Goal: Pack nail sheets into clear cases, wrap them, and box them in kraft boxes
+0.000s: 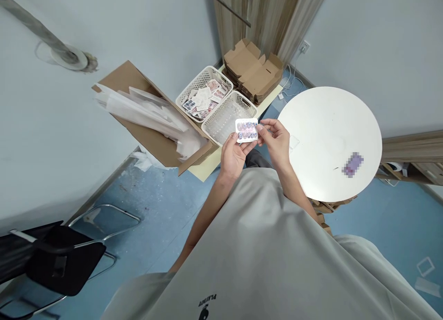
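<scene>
**Held From Both Sides**

The person's bare left hand (232, 157) has its thumb and fingers closed on the lower left part of a small, flat, white card (247, 130). The bare right hand (277, 140) pinches the card's right edge. So the card is up in the air between the two hands. It has two rows of shiny oval shapes, pink and bluish purple.

Just past the card is a white plastic basket with little holes (226, 119). Behind it, a matching white basket (204, 75) holds a pile of cards. A stack of flat brown cardboard (252, 73) lies beside them. To the left, an open brown cardboard box (148, 142) holds see-through plastic bags (152, 112). A pale yellow top (207, 165) shows underneath.

To the right is a round white table (321, 135). The floor (155, 228) is blue, and a black chair with metal legs (65, 264) is at the far left.
</scene>
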`<state>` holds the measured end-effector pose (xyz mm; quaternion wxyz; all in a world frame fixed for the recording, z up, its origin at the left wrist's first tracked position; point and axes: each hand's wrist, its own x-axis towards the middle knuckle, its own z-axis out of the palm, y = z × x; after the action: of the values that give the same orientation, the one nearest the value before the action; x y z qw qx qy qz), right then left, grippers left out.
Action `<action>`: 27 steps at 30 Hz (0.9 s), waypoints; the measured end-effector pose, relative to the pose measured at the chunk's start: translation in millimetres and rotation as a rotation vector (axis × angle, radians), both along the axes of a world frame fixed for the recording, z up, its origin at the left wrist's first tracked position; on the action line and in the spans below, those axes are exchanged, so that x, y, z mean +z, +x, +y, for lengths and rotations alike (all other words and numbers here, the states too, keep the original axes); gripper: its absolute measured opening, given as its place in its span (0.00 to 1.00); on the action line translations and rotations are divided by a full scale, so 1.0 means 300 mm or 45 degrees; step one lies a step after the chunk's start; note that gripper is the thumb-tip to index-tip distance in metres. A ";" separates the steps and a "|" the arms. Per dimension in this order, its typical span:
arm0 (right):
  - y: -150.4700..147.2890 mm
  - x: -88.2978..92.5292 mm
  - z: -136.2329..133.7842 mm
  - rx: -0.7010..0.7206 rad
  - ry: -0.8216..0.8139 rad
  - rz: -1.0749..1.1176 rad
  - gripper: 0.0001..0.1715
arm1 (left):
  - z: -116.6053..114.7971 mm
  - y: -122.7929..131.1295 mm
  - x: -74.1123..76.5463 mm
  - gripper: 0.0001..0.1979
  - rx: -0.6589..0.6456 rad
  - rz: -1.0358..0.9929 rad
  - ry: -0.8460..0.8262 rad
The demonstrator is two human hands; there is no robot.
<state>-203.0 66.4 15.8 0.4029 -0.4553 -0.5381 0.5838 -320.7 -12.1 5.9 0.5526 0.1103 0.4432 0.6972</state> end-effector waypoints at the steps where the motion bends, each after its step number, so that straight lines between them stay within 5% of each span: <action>1: 0.003 -0.001 -0.001 0.001 0.013 -0.007 0.31 | 0.002 -0.001 0.002 0.23 -0.015 -0.004 0.015; 27: -0.020 0.071 -0.101 0.126 0.569 -0.335 0.14 | -0.016 -0.037 0.024 0.21 -0.118 0.043 0.071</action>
<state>-209.0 36.3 37.2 0.3910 -0.4003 -0.7230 0.4052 -331.9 -17.1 13.3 0.5736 0.1578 0.4273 0.6808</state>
